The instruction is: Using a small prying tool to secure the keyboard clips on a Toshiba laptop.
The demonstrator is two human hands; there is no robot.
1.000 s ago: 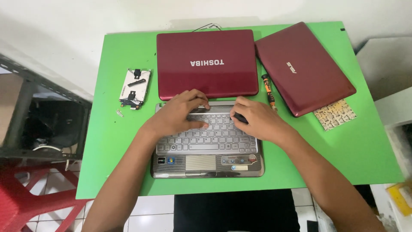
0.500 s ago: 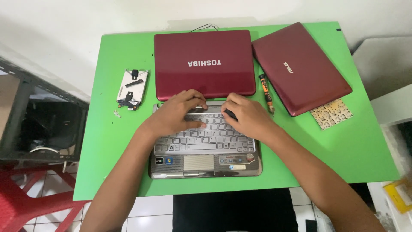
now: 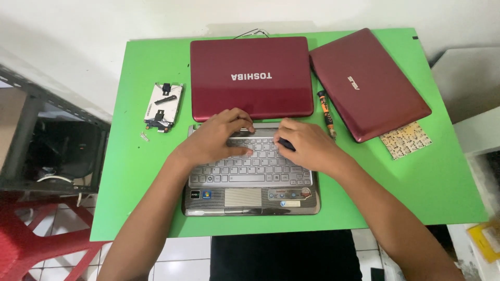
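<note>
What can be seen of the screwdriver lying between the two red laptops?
The screwdriver is slim, with an orange and black handle and a thin metal shaft. It lies flat on the green table, handle away from the person, in the gap between the two dark red lids. The right hand is close by but not touching it.

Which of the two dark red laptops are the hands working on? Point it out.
The middle one, folded flat back behind its grey keyboard, where both hands rest. The other red laptop lies closed and angled on the right, untouched.
</note>
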